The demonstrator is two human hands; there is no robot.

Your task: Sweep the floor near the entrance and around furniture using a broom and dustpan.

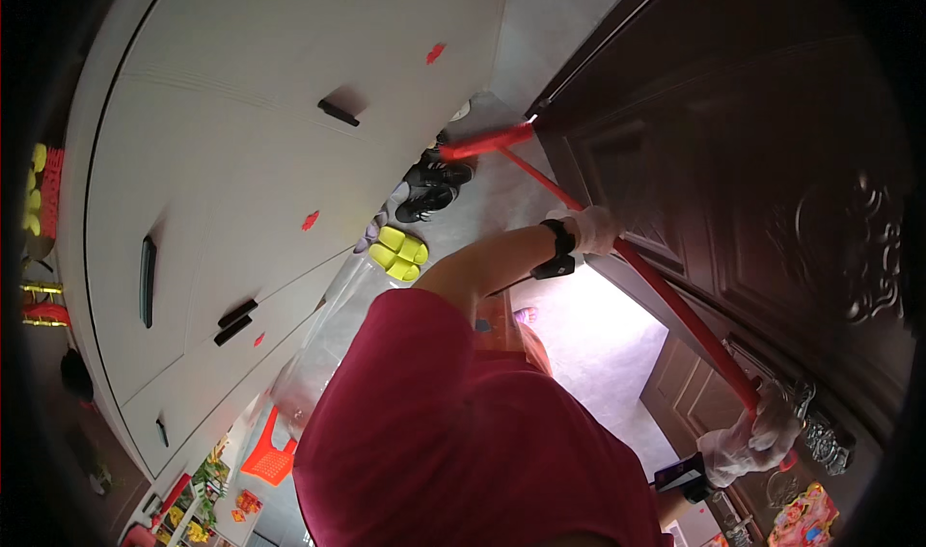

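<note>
A red broom handle [684, 315] runs diagonally from lower right to upper left. My left hand [595, 230], in a clear plastic glove, grips it partway along. My right hand [763, 431], gloved the same way, is closed around its upper end, close to a dark carved door. At the far end, the red broom head [486, 142] is slightly blurred over the grey floor, between the shoes and the door's lower edge. Whether its bristles touch the floor I cannot tell. Black sneakers [432, 192] with white stripes sit just below the head. Each wrist wears a black strapped device.
On the left stands a white cabinet [239, 163] with black handles. Yellow-green slides [398, 253] and other shoes line its base. The dark brown carved door [731, 149] fills the right side. Bright light falls on the floor behind it. An orange plastic chair [270, 457] stands at lower left.
</note>
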